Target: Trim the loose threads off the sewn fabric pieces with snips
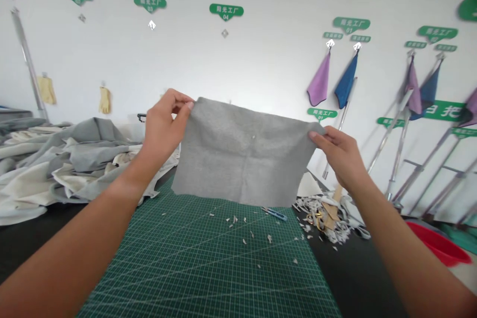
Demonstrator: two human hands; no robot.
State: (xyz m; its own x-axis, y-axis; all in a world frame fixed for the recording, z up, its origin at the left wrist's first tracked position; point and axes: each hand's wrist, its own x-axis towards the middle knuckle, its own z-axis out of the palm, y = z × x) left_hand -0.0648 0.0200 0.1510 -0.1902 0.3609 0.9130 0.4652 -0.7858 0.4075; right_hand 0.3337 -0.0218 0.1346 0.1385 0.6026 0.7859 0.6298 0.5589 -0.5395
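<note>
A grey square of cloth (242, 154) hangs in the air above a green cutting mat (208, 268). My left hand (164, 124) pinches its top left corner. My right hand (341, 151) pinches the top right corner. The cloth is stretched flat between both hands, with its lower edge just above the mat's far end. Small fabric snips (257, 233) lie scattered on the mat below it.
A heap of grey and cream fabric (55, 164) fills the table's left. A blue-handled tool (276, 213) and a pile of scraps (328, 218) with scissors lie at the right. A red basin (436, 243) sits lower right. Cloths and mop poles (402, 139) line the wall.
</note>
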